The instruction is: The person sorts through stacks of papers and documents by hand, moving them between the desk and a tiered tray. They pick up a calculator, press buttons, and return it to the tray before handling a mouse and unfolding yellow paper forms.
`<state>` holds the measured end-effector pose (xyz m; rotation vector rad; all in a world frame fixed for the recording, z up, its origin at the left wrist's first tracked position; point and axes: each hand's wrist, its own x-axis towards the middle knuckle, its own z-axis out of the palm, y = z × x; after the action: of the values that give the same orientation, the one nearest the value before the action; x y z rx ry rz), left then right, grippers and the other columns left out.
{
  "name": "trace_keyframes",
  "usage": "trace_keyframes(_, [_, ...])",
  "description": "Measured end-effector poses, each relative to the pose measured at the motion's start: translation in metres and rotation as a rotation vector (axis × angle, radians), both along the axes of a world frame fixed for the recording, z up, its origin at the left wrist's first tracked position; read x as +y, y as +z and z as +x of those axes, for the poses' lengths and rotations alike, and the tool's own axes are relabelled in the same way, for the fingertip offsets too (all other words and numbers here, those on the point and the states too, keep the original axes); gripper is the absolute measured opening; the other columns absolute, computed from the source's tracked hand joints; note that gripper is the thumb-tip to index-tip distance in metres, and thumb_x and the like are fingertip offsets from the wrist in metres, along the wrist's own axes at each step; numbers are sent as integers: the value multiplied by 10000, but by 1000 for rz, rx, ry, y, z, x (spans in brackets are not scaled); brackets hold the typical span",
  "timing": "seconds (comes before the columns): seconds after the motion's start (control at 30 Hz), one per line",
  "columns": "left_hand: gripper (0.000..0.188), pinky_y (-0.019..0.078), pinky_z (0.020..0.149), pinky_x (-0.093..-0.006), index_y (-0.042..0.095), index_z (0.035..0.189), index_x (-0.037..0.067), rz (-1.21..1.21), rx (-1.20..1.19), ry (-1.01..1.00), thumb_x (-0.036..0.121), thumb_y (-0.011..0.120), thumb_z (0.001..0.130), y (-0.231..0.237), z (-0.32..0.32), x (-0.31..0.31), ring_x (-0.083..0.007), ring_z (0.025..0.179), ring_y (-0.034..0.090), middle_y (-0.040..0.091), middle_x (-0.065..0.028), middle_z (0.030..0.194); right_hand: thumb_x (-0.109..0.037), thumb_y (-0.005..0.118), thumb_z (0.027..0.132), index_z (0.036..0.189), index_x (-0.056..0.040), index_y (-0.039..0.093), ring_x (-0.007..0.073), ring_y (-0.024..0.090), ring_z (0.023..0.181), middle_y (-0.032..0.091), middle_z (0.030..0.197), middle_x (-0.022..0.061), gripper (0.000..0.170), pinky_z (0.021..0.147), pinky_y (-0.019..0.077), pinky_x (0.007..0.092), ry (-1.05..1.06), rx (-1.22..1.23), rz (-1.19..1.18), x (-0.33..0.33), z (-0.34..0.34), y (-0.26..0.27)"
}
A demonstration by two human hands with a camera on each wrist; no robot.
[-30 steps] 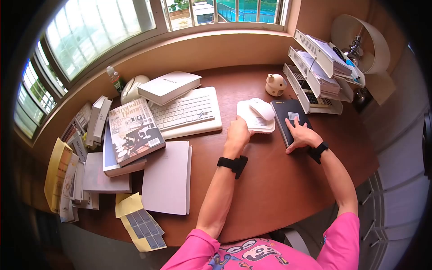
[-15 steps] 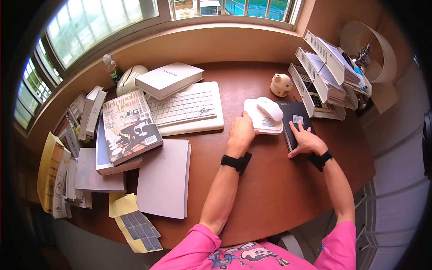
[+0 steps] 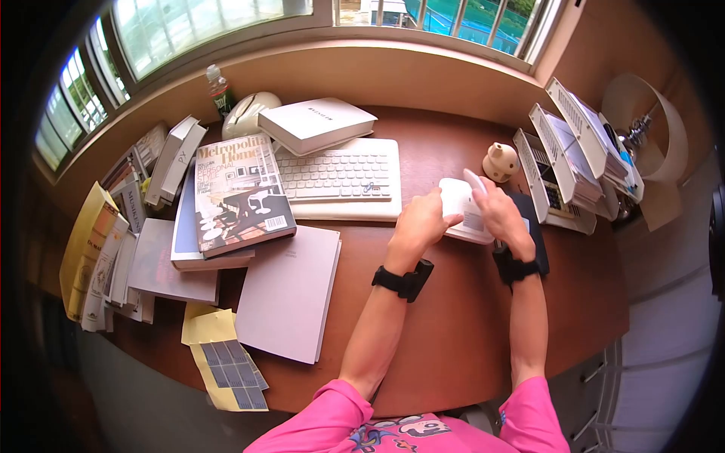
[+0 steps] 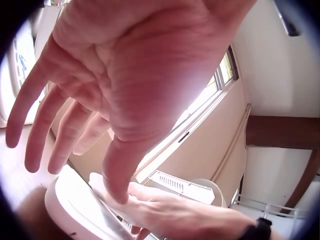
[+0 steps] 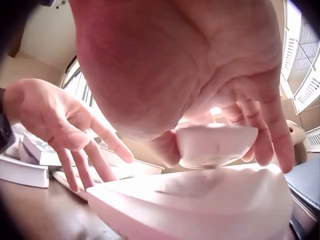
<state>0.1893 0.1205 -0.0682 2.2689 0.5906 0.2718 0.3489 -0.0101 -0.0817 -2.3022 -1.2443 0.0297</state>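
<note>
My right hand (image 3: 504, 219) pinches the white mouse (image 3: 474, 183) by its sides. In the right wrist view the mouse (image 5: 217, 145) sits between thumb and fingers, just over the white box (image 5: 200, 205); whether they touch is unclear. The left hand (image 3: 420, 226) is at the left side of the white box (image 3: 455, 198), its fingers extended and holding nothing. In the left wrist view, that hand (image 4: 125, 85) has its fingers spread beside the box (image 4: 75, 210). A black book (image 3: 538, 241) lies under and right of the right wrist.
A white keyboard (image 3: 340, 177), a white boxed book (image 3: 317, 124) and a magazine (image 3: 245, 200) lie on the left. A cream figurine (image 3: 501, 162) and paper trays (image 3: 563, 185) stand on the right. Yellow sheets (image 3: 210, 326) overhang the front desk edge (image 3: 423, 411).
My right hand has left the black book and moved left to grip the mouse, which is now tilted. The left hand has let go of the box edge. The head view has shifted.
</note>
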Motion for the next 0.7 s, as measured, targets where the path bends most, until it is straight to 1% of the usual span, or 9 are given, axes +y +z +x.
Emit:
trace_keyframes(0.03, [588,517,827,-424,544,1209,6,-73,-102,0,328,768,771,2,-2,2,-364,940,660,669,-228,1012,-383,379,991,1297,-21,472,317,608,903,600,942,213,483,784,491,421,127,175,254,1,-7,10])
trace_keyframes(0.1, [637,518,830,-403,528,1272,31,-147,-199,4,365,759,781,7,-3,2,-350,946,662,660,-229,1054,-364,359,1003,1244,3,487,256,589,786,591,914,185,458,708,488,367,85,956,490,-9,-22,35])
trace_keyframes(0.17, [667,530,803,-365,463,1343,38,-248,-403,-62,344,740,819,14,-4,-1,-303,946,671,648,-205,1114,-430,317,998,1236,15,477,196,546,660,567,854,145,530,607,484,320,392,1487,662,-21,-31,52])
trace_keyframes(0.23, [646,535,792,-355,455,1347,36,-351,-480,-103,315,731,833,22,-3,-5,-290,952,670,645,-202,1125,-465,291,995,1252,6,477,188,530,595,568,840,139,568,541,487,326,532,1711,611,-23,-40,54])
trace_keyframes(0.37, [539,541,763,-343,464,1317,28,-572,-672,-218,224,692,870,42,-11,-10,-271,940,668,650,-204,1089,-497,285,991,1268,10,469,199,559,565,601,888,141,606,503,497,350,467,1814,648,-24,-42,52])
trace_keyframes(0.5, [481,533,781,-360,490,1224,11,-468,-783,-248,219,706,848,40,-10,-7,-287,946,661,654,-204,1040,-459,303,989,1280,40,433,188,560,562,608,899,148,593,489,494,337,261,1607,709,-24,-67,67])
trace_keyframes(0.57, [516,529,791,-371,474,1229,13,-480,-832,-275,188,724,814,52,-23,-8,-279,936,662,662,-198,1015,-455,303,983,1335,38,378,189,552,559,602,1033,186,610,482,484,324,282,1616,699,-26,-77,78])
trace_keyframes(0.63, [529,531,785,-398,453,1245,33,-483,-859,-295,153,716,801,68,-39,-15,-316,927,665,662,-220,985,-455,323,977,1392,41,306,206,569,636,539,1221,221,647,474,477,337,370,1591,758,-30,-73,75])
trace_keyframes(0.7, [516,530,783,-409,442,1254,38,-475,-905,-284,127,692,811,77,-50,-26,-355,910,662,660,-236,971,-447,330,979,1427,36,259,235,605,834,452,1355,213,663,555,513,324,822,1603,540,-39,-57,64])
